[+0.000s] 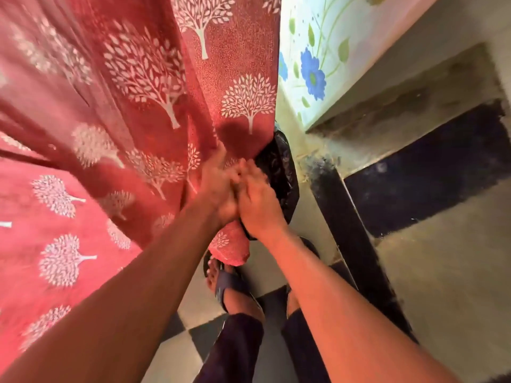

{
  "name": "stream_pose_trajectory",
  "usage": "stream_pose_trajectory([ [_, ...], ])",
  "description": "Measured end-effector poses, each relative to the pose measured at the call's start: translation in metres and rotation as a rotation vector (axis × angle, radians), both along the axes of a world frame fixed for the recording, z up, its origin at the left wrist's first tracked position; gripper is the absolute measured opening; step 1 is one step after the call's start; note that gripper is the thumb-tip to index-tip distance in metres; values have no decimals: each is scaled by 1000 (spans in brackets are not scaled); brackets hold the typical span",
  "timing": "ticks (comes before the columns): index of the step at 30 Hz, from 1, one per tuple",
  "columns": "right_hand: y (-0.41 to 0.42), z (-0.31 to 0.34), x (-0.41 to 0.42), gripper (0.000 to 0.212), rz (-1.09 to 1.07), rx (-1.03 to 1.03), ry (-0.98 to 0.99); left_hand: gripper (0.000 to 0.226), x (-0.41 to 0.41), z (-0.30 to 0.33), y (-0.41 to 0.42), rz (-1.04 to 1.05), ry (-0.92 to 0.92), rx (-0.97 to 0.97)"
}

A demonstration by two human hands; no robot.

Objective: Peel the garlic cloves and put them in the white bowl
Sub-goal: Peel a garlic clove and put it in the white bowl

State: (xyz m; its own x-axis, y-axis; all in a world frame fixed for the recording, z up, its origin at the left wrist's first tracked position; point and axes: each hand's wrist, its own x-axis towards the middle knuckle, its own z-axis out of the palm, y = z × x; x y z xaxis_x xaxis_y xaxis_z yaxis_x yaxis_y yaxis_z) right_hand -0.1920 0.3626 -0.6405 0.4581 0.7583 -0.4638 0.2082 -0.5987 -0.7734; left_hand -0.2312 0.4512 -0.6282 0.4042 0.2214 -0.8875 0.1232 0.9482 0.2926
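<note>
No garlic clove and no white bowl is in view. My left hand (218, 186) and my right hand (258, 201) meet at the middle of the frame, directly above a bin lined with a black plastic bag (279, 172). The left palm is flat with its fingers stretched out. The right hand's fingers press against that palm and are blurred by motion. I see nothing held in the left hand. What lies between the two hands is hidden.
A red curtain (132, 111) with white tree prints hangs on the left, touching the left hand. To the right are a grey and black step or ledge (414, 175) and a floral wall (318, 51). Below are my sandalled feet (229, 286) on a checkered floor (193, 322).
</note>
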Motion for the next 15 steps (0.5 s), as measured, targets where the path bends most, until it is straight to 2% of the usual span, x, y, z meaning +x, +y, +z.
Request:
stream_pose_trajectory([
  [2,-1,-7,10,44,-139,-149,-100,84,0,7,-3,-30,-16,-4],
  [4,2,-2,10,47,-216,-79,-145,79,0,1,-6,8,11,29],
  [6,3,-1,1,44,-121,32,-134,71,2,-6,-4,57,52,72],
  [8,3,-1,-1,38,-31,-16,-86,75,3,-7,-4,59,62,102],
  [10,5,-4,7,35,-112,-91,-137,72,2,-5,-7,43,74,98],
  [12,5,-1,7,37,-189,-27,-171,66,0,-3,-9,69,47,86],
  [15,-2,9,0,46,14,64,-101,69,-7,15,-8,123,-24,27],
])
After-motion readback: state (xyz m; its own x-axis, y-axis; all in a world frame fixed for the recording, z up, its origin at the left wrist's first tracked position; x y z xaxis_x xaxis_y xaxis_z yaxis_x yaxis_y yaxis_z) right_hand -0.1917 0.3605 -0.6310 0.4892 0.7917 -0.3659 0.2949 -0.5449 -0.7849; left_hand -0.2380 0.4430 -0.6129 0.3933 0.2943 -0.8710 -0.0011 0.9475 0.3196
